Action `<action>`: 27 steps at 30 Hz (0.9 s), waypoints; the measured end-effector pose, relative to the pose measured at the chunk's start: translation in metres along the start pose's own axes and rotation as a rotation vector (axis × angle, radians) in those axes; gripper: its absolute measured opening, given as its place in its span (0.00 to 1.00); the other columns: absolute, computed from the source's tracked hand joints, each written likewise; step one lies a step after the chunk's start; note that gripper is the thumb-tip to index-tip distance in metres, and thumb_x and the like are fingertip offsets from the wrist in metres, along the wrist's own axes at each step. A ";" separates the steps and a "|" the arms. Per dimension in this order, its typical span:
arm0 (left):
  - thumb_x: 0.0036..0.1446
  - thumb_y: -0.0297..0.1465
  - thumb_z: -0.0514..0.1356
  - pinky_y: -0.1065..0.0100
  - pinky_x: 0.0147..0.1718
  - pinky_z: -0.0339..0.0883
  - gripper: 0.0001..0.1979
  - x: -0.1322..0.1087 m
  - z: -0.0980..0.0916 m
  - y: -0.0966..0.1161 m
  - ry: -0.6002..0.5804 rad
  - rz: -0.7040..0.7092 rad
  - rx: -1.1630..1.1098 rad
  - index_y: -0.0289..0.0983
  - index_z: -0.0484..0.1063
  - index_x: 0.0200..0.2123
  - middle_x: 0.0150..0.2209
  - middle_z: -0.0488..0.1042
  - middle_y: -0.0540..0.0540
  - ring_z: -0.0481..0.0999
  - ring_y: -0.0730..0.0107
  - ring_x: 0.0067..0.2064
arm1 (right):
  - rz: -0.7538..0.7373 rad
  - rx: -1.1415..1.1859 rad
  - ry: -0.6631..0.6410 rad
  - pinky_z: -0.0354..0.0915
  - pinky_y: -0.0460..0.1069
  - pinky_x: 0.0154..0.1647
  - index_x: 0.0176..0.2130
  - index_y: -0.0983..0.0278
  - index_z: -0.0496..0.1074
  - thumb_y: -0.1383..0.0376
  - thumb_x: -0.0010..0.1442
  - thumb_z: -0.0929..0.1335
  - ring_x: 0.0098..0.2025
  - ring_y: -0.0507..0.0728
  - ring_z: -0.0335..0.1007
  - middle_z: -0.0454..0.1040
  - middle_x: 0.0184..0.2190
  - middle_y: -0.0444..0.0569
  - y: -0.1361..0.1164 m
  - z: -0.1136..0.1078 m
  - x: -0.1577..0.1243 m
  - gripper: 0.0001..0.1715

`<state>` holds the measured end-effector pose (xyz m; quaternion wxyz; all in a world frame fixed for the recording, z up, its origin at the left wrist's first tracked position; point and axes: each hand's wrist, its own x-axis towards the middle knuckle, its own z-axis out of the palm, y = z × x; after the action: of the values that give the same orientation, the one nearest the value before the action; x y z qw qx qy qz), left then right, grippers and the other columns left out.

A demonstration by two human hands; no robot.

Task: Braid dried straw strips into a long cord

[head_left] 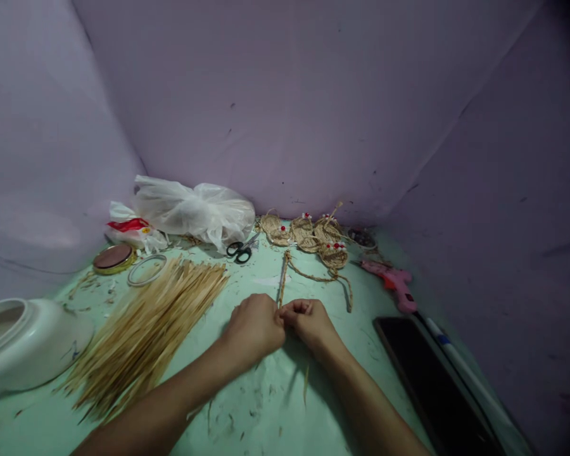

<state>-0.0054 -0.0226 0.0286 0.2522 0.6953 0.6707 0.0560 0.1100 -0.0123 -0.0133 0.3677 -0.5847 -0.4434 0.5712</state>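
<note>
My left hand (255, 326) and my right hand (308, 322) meet at the middle of the pale green table (266, 405), both closed in a pinch on the near end of a braided straw cord (284, 275). The cord runs away from my fingers, then loops right towards its far end (349, 297). A loose straw strand (306, 383) hangs down below my hands. A thick bundle of straw stalks (147, 329) lies just left of my left forearm.
Several small woven straw pieces with red and white beads (308, 233) sit at the back. Black scissors (240, 250), a white plastic bag (194, 209), a pink glue gun (392, 282), a dark tablet (432, 380), a white bowl (23, 342), a round tin lid (114, 258) and ring (146, 269) surround the work spot.
</note>
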 end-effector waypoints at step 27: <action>0.34 0.24 0.54 0.75 0.13 0.42 0.02 0.019 0.022 -0.009 -0.083 -0.141 -0.647 0.32 0.64 0.14 0.08 0.53 0.56 0.50 0.82 0.12 | -0.384 -0.679 -0.026 0.52 0.44 0.24 0.25 0.67 0.73 0.69 0.46 0.62 0.24 0.51 0.63 0.73 0.21 0.50 -0.011 -0.019 -0.017 0.10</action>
<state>-0.0030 -0.0104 0.0009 0.4905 0.5325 0.6538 0.2201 0.1284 -0.0227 0.0043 0.2477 -0.5722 -0.7132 0.3203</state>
